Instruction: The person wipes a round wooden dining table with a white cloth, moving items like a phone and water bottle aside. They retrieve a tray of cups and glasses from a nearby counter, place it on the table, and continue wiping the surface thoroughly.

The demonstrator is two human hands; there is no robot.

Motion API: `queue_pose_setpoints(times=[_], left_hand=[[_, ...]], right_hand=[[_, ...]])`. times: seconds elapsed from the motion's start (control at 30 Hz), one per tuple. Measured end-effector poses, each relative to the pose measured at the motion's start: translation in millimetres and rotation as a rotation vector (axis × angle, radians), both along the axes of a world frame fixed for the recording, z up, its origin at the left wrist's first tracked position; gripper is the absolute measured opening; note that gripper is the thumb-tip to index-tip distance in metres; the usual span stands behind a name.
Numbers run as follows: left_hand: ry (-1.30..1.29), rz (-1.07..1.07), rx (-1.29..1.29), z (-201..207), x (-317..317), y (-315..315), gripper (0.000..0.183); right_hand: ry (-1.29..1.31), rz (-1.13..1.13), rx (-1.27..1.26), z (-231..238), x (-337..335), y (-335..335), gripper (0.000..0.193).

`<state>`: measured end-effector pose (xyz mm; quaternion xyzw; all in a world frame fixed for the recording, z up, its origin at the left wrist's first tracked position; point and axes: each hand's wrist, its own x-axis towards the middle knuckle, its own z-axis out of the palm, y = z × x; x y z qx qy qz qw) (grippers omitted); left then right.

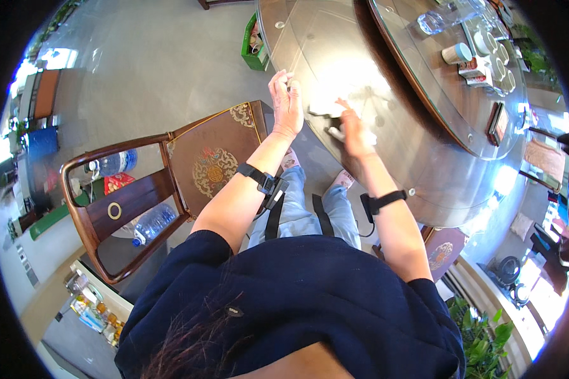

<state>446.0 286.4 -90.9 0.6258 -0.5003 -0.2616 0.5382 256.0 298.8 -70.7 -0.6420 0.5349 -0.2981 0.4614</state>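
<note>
Hair (189, 341), navy shirt (310, 290), unreadable tag (234, 311), left hand (287, 107) unclenched, right hand (356, 134) blurred, grip unclear

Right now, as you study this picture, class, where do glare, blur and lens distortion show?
Head view: glare whitens part of the glass-topped table; head view: the right hand looks motion-blurred, the left hand clearer; head view: the fisheye lens bows straight edges near the rim and leaves the corners black.

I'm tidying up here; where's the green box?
Upper head view, just left of centre: the green box sits on the floor beside the glass-topped table, beyond the left hand.
</note>
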Motion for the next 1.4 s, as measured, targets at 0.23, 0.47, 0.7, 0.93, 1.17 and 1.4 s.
queue_pose_setpoints(times=[0.23,0.47,0.7,0.93,1.17,1.4], left_hand=[[-0.121,-0.113,0.002,-7.3,-3.3,-24.2,0.037],[-0.491,-0.270,-0.028,-22.3,2.2,-64.2,0.037],[-0.716,-0.329,-0.050,-22.7,-7.1,-66.4,0.045],[-0.758,-0.348,-0.008,-19.8,-8.1,-65.6,0.051],[-0.722,-0.349,-0.043,-17.9,-5.4,-65.1,0.048],[-0.740,-0.359,0.006,-13.2,-6.6,-63.2,0.048]], right_hand=[[-1.151,-0.828,0.505,41.9,-141.6,63.0,0.043],[-0.576,-1.252,0.253,42.4,-311.9,157.4,0.047],[1.024,-0.971,0.001,-83.6,-217.6,164.8,0.054],[0.476,-0.447,-0.043,-28.6,18.9,70.3,0.062],[-0.526,-0.913,0.345,5.0,-29.6,49.7,0.043],[-1.129,-1.150,-0.035,89.0,-242.6,149.3,0.051]])
